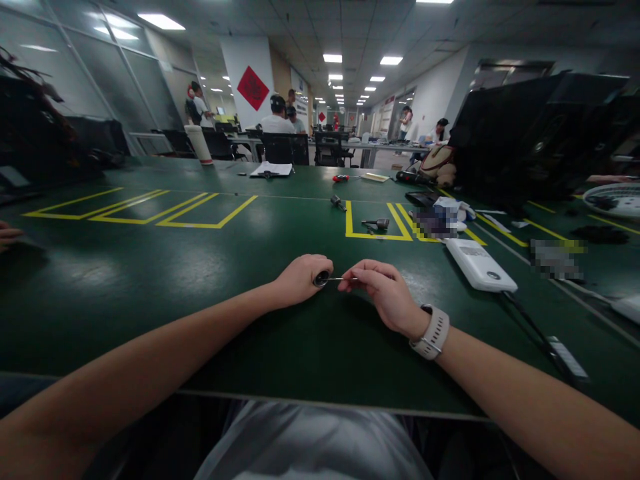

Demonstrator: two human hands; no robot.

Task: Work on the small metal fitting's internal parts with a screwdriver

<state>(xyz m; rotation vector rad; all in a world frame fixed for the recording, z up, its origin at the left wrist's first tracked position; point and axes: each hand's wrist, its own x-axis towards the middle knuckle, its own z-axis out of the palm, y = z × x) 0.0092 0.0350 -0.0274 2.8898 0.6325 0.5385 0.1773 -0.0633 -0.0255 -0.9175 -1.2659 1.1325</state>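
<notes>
My left hand (pixel 301 279) is wrapped round a dark cylindrical part (pixel 321 279), its round, hollow-looking end facing right. Between the two hands runs a thin light-coloured rod (pixel 336 279), pinched at its right end by the fingertips of my right hand (pixel 377 285). Its left end meets the round end of the cylinder; whether it goes inside cannot be made out. Both hands are just above the green table (pixel 300 353). Beyond them, a dark part with a thin shaft (pixel 376 223) lies inside a yellow tape outline, and a smaller dark part (pixel 338 203) lies left of it.
A white box-shaped device (pixel 480 265) with a cable lies right of my right hand. Farther back are a red-handled screwdriver (pixel 342 178), a clipboard with paper (pixel 273 170) and a white cup (pixel 199 145). Another person's hand (pixel 7 235) shows at the left edge.
</notes>
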